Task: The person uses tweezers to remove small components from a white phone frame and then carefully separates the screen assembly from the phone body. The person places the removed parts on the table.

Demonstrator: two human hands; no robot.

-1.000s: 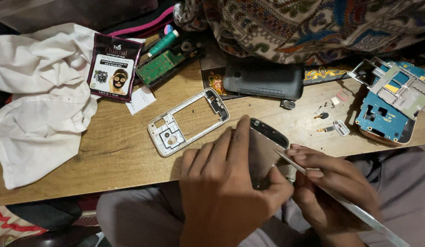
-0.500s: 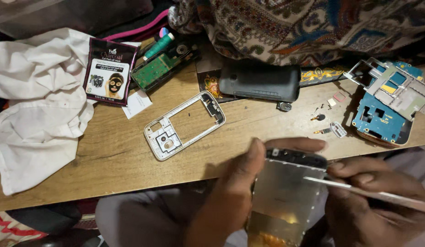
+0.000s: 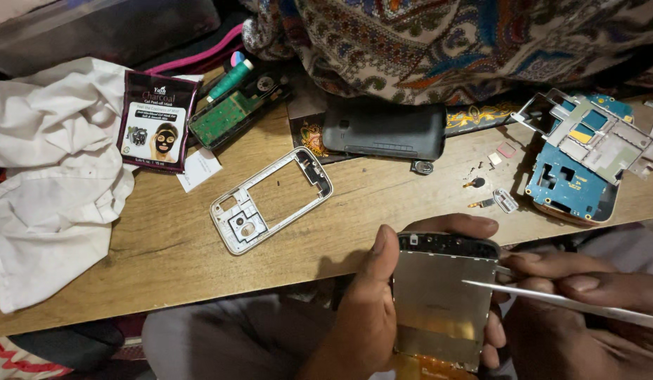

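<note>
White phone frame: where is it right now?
Head view: the white frame lies flat on the wooden table, left of centre, between the white cloth and the dark phone cover, above the left hand.

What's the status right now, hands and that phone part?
Left hand grips phone screen panel, metal back facing up. Right hand holds thin metal tool, tip on panel. Nothing in the way; white phone frame lies apart on table.

Informal home repair bench: a wooden tabletop (image 3: 164,246) carries a stripped phone frame (image 3: 271,199), a blue circuit board (image 3: 576,179) at its right edge, loose screws (image 3: 475,184), and white cloth (image 3: 48,183) at its left edge.
</note>
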